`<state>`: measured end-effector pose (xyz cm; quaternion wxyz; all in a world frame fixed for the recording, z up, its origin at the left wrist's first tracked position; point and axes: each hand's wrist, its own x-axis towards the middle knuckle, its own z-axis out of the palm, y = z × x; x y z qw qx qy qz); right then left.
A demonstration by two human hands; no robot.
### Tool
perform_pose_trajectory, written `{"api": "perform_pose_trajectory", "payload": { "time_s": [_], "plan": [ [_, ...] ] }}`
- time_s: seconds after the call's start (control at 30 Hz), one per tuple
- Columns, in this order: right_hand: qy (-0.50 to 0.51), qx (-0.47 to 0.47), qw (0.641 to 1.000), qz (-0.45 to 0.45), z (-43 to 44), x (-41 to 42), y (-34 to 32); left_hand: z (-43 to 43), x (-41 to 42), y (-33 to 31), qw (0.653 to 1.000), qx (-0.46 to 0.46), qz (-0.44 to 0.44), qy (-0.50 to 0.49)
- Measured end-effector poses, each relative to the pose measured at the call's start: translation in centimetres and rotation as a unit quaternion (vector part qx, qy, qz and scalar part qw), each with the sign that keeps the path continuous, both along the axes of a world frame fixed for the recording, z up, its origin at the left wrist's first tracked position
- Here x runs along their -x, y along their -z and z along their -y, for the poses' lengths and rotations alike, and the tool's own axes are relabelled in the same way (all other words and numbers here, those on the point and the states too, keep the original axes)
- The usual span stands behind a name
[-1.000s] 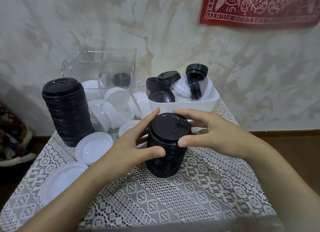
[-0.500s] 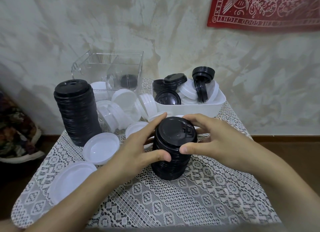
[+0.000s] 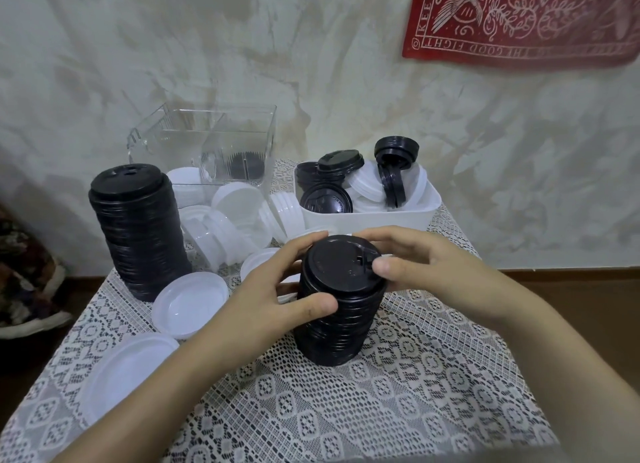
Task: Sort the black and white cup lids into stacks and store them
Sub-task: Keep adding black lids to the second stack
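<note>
A short stack of black lids [image 3: 337, 303] stands in the middle of the lace-covered table. My left hand [image 3: 273, 289] grips its upper left side with thumb in front and fingers behind. My right hand [image 3: 419, 265] grips the top lid's right rim, thumb on the edge. A taller stack of black lids [image 3: 138, 234] stands at the left. Loose white lids [image 3: 190, 303] lie between and in front of the two stacks. A white bin [image 3: 429, 209] behind holds mixed black and white lids.
A clear plastic box [image 3: 214, 140] with compartments stands at the back left against the wall, a few black lids inside. A large white lid [image 3: 128, 372] lies near the table's left edge. Floor drops off on both sides of the small table.
The short black stack now leans slightly, its top tipped to the right. My hands keep their grip on it. The camera has shifted a little.
</note>
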<state>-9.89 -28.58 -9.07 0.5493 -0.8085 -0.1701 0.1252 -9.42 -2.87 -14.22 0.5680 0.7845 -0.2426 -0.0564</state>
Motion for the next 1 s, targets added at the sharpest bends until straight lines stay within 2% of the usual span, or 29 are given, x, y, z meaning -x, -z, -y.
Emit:
{"api": "perform_pose_trajectory", "payload": {
  "time_s": [0.43, 0.6, 0.67, 0.73, 0.83, 0.93, 1.0],
  "plan": [
    [-0.020, -0.002, 1.000, -0.020, 1.1, -2.1, 0.2, 0.0, 0.5, -0.5, 0.999, -0.037, 0.018, 0.013],
    [-0.037, 0.011, 0.999, -0.024, 1.1, -3.4, -0.5, 1.0, 0.9, -0.6, 0.999, -0.023, 0.027, -0.033],
    [-0.009, 0.004, 1.000, -0.009, 0.7, -4.6, -0.9, 1.1, 0.9, -0.3, 0.999, -0.013, 0.019, -0.038],
    [0.062, 0.001, 0.998, 0.032, 0.1, -6.4, -0.9, 1.1, 0.8, -0.3, 0.999, -0.009, 0.017, -0.037],
    [0.151, 0.080, 0.979, 0.114, -1.0, -10.6, -0.1, 1.1, 0.7, -0.3, 0.999, -0.007, 0.016, -0.037],
    [0.179, 0.213, 0.946, 0.164, -2.1, -14.1, 1.0, 1.1, 0.6, -0.3, 0.999, -0.011, 0.014, -0.036],
    [0.181, 0.266, 0.931, 0.171, -3.0, -15.0, 1.0, 1.0, 0.6, -0.3, 0.999, -0.011, 0.013, -0.036]
  ]
}}
